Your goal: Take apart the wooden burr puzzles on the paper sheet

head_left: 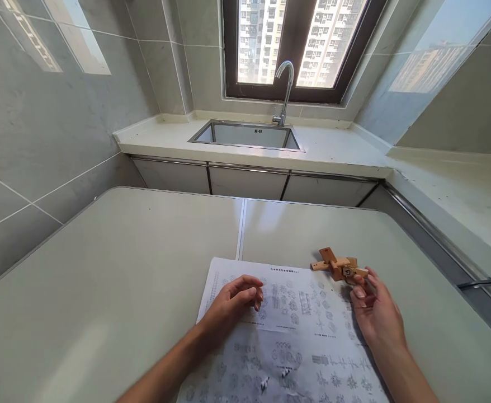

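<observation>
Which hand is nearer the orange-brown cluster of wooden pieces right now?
Right. The right hand has its fingertips at the right end of the wooden cluster; the left hand is apart from it, off to the left over the white printed paper sheet.

Printed sheet [277, 331], cut off by the lower edge, part hidden behind the left grip [240, 295]; we cannot read its fine text. Wooden assembly [335, 270], right end partly covered by the right grip [375, 313]. Window [293, 45], top cropped; sink [245, 145], floor hidden from us.
</observation>
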### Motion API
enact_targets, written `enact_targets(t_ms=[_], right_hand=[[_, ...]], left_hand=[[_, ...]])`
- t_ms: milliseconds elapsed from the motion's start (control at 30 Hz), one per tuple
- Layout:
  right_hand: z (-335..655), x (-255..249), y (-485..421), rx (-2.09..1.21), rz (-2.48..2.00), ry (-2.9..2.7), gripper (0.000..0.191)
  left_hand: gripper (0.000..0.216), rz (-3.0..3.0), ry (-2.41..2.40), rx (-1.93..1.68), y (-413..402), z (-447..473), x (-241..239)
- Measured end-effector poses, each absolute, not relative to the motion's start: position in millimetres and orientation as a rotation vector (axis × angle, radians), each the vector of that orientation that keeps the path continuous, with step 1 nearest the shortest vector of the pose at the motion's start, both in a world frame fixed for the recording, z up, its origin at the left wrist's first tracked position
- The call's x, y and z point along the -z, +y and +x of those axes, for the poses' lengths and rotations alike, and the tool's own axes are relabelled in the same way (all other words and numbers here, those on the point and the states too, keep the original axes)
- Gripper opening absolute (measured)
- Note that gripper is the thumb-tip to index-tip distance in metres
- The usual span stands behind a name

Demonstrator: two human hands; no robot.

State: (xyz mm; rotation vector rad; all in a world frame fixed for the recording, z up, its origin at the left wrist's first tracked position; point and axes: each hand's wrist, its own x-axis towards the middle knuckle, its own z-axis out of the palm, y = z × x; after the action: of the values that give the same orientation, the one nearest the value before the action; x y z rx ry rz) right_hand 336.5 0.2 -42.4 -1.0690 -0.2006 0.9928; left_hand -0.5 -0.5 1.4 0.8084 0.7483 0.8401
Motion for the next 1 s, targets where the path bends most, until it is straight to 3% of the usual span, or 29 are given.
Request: enact_targets(t_ms=[767,1000], right_hand=[[331.6,14.0,-8.0,-1.307,-0.582,-0.064,0.018],[314.7,17.4,-23.1,-1.424,-0.670,-0.285,0.037]], left_hand=[[0.024,0.889,0.776,-0.846,-0.4,1.0,2.8],[0.027,1.060,0.853,-0.787,-4.4,1.5,-10.6]])
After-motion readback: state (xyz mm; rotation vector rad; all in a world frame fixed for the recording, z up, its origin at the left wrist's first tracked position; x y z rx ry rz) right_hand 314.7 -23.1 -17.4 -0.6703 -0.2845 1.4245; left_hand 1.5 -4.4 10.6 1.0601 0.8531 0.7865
